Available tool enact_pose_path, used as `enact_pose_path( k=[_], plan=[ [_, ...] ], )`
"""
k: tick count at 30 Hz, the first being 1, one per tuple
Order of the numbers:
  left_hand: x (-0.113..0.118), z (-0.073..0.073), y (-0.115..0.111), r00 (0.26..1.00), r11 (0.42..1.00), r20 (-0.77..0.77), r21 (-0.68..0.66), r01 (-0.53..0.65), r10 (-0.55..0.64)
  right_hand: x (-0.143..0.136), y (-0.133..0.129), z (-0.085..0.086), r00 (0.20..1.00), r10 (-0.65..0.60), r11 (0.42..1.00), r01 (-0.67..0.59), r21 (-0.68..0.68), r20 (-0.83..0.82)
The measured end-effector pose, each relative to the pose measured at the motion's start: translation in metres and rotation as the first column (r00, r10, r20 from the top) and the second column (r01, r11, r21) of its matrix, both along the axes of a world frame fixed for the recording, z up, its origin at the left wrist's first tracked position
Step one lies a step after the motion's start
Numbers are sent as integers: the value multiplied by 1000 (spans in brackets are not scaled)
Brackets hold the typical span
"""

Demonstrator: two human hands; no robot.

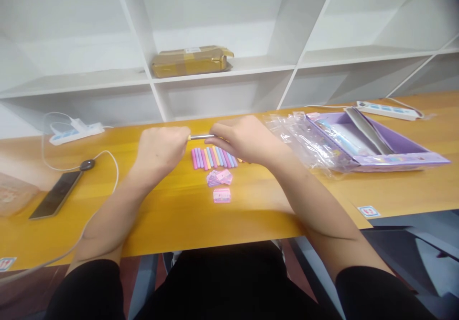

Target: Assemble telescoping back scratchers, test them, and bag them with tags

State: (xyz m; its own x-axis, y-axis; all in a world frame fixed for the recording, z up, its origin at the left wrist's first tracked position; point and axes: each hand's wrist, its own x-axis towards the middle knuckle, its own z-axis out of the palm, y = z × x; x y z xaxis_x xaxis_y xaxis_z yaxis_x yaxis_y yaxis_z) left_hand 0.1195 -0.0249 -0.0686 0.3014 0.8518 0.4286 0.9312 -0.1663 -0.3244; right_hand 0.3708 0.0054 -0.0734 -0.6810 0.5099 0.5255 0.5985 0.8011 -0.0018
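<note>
Above the wooden desk, my left hand (160,151) is closed in a fist around one end of a slim silver rod (201,137). A pale yellow band shows on the rod beside that fist. My right hand (244,138) pinches the other end between thumb and fingers. What lies inside either hand is hidden, so I cannot tell the rod's exact kind. Just below the hands is a row of pastel sticks (211,158) in pink, purple, blue and yellow. Nearer to me are a fanned pile of small pink-purple cards (219,177) and a small pink rectangular piece (222,195).
On the right, an open purple box (405,159) stands beside crumpled clear plastic wrapping (304,140). A phone (55,195), a white cable (115,167) and a power strip (77,132) lie left. Another power strip (390,111) sits back right. The shelf holds a taped cardboard parcel (190,62).
</note>
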Motion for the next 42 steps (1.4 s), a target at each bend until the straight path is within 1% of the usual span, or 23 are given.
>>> enact_pose_path(
  k=[3, 6, 12, 14, 17, 23, 27, 34, 39, 42],
  plan=[
    [0, 0, 1, 1000, 1000, 5, 6, 12, -12, -1, 0, 1, 1000, -9, 1000, 9, -24, 0],
    [-2, -1, 1, 1000, 1000, -22, 25, 6, -6, -2, -1, 2, 1000, -18, 999, 18, -35, 7],
    [-3, -2, 3, 999, 998, -45, 51, 25, -22, -1, -1, 2, 999, -40, 999, 41, -34, 21],
    [-3, -2, 3, 999, 999, -46, 44, 14, -12, -1, -1, 2, 999, -44, 998, 44, -34, 24],
    [-3, -1, 4, 999, 1000, -49, 30, -2, 3, 0, -1, 3, 999, -33, 999, 34, -37, 29],
    [-9, -2, 7, 998, 998, -56, 57, 29, -26, 1, 0, 3, 999, 12, 999, -11, -44, 37],
    [-13, -2, 10, 998, 995, -59, 85, 43, -38, 3, 1, 3, 999, 36, 999, -35, -29, 22],
    [-15, -1, 12, 998, 996, -38, 72, 55, -53, 6, 3, 3, 999, 41, 999, -42, 31, 31],
    [-14, 2, 11, 999, 999, -22, 45, 27, -26, 7, 5, 2, 998, 63, 992, -65, 109, 18],
    [-17, 5, 11, 1000, 999, -4, 43, 1, -1, 10, 5, 4, 999, 49, 990, -51, 132, 13]
  ],
)
